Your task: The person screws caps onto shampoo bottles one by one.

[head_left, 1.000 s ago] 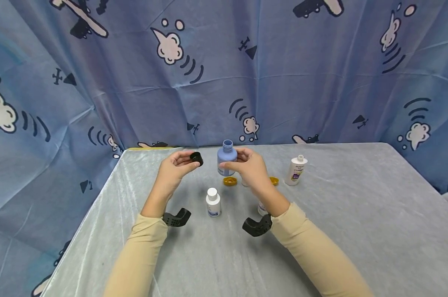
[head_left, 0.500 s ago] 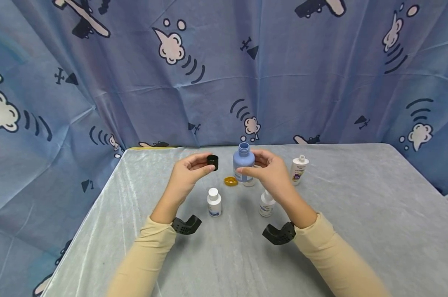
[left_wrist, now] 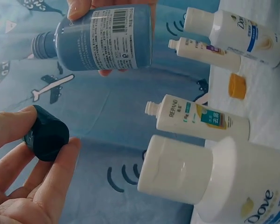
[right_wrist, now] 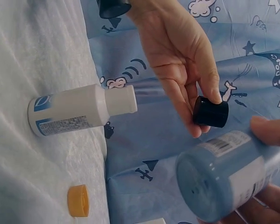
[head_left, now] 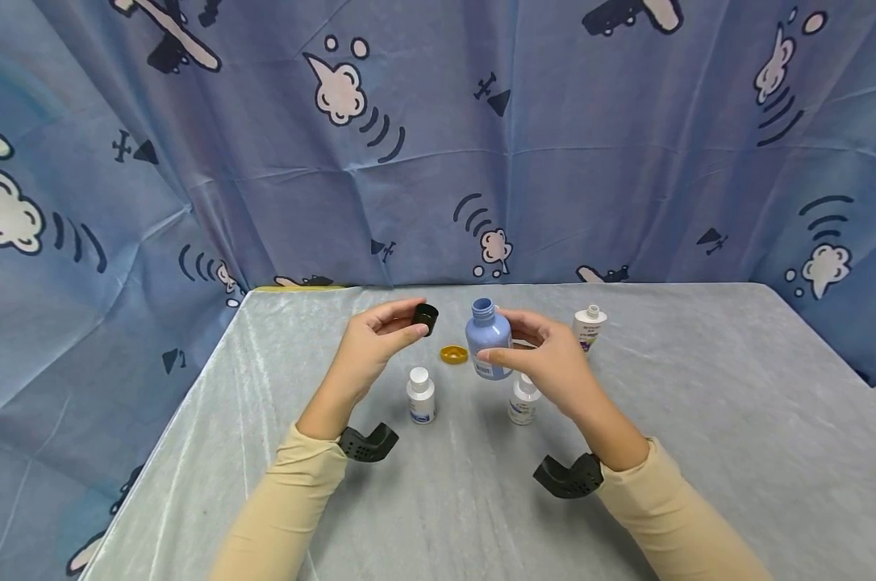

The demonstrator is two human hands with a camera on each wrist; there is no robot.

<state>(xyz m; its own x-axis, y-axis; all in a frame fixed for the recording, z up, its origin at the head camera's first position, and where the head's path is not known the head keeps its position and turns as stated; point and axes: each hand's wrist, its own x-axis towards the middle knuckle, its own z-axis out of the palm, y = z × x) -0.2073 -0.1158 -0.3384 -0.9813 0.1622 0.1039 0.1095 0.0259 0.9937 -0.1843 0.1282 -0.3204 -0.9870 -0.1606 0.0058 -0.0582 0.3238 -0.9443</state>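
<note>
A blue bottle (head_left: 489, 347) with a bare threaded neck is in my right hand (head_left: 550, 359), upright and raised off the table, thumb on its near side and fingers behind. Just left of it, my left hand (head_left: 374, 343) pinches a black screw cap (head_left: 427, 319) between thumb and fingers. Its hollow side faces the head camera. A gap separates the cap and the bottle's neck. In the left wrist view, the bottle's label (left_wrist: 113, 39) with a barcode shows. The right wrist view shows the bottle's base (right_wrist: 196, 186) and the dark cap (right_wrist: 211, 112).
Two white capped bottles stand nearer me, one on the left (head_left: 421, 399) and one on the right (head_left: 523, 406). An orange cap (head_left: 454, 355) lies behind them. A capless white bottle (head_left: 589, 324) is at the back right; another capless bottle (left_wrist: 203, 119) appears in the left wrist view.
Both hands have moved right, the right one also lower and nearer with the blue bottle. The black cap has turned in my left hand.
</note>
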